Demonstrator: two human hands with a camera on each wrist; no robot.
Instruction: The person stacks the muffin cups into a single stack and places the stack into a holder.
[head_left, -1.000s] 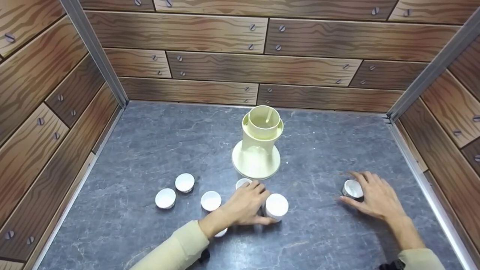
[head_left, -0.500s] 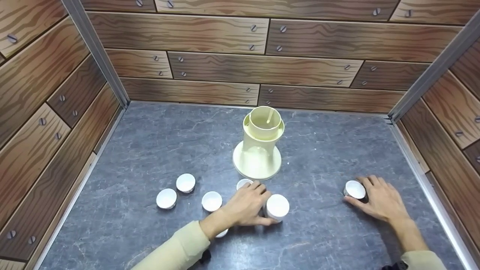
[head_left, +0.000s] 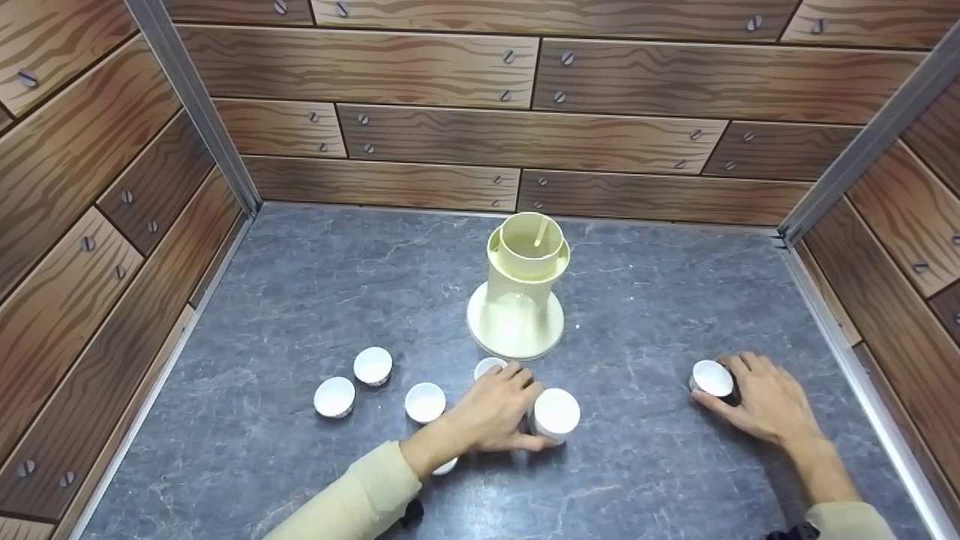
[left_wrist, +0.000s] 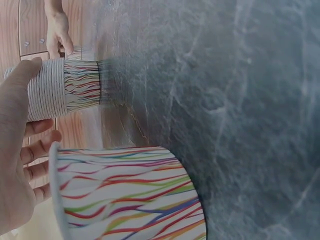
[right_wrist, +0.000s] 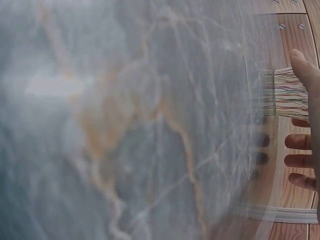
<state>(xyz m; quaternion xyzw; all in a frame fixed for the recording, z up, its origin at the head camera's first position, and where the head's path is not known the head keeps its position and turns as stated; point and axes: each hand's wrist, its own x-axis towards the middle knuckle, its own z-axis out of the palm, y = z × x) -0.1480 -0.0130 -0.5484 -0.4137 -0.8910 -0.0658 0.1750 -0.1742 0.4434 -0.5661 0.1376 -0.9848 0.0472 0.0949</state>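
Observation:
My left hand (head_left: 495,409) grips a stack of nested white paper cups (head_left: 556,414), standing upright on the table. In the left wrist view, thumb and fingers are on either side of the ribbed stack of rims; below them the outermost cup shows coloured wavy lines. Under that wrist stands a single paper cup (left_wrist: 125,195) close to the camera. Far to the right, my right hand (head_left: 765,401) holds one upright paper cup (head_left: 711,379) between thumb and index finger. Its other fingers (right_wrist: 299,161) stick out apart from the cup in the right wrist view.
Loose paper cups stand left of centre, among them one at far left (head_left: 334,397) and one nearer the middle (head_left: 425,403). Another cup (head_left: 490,367) is partly behind my left hand. A pale yellow cylindrical stand (head_left: 517,319) rises at the back. Wood-patterned walls (head_left: 442,135) enclose the table.
My right hand's fingers, spread and blurred about the single cup a second ago, have come in and now hold it. My left hand and the stack stay put.

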